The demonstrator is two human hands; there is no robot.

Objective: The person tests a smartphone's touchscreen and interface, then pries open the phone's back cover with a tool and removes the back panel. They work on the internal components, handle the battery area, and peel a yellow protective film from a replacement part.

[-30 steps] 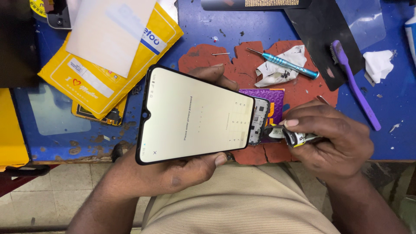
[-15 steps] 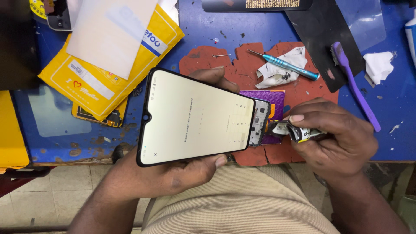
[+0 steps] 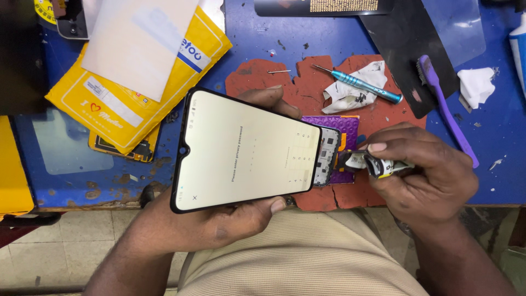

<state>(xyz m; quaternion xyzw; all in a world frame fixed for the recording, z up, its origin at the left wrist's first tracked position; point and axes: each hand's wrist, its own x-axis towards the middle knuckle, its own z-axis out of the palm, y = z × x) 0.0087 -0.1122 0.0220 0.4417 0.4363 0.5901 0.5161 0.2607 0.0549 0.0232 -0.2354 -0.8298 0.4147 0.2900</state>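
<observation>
Cradling a lit phone screen from beneath, the left hand grips its edges, steadying it above the blue table. Right hand pinches a small tube at the screen's open end, likely aiming for the frame. Nozzle tip hidden behind thumb; purple piece underneath only partly visible.

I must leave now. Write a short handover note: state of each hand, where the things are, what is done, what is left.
Left hand holds the lit phone screen from below, tilted above the red mat.
Right hand pinches a small tube at the screen's open lower end, by the purple phone body.
Blue screwdriver and purple brush lie unused on the table.
Done: the screen lights up. Left: the screen is not yet closed onto the body.
</observation>
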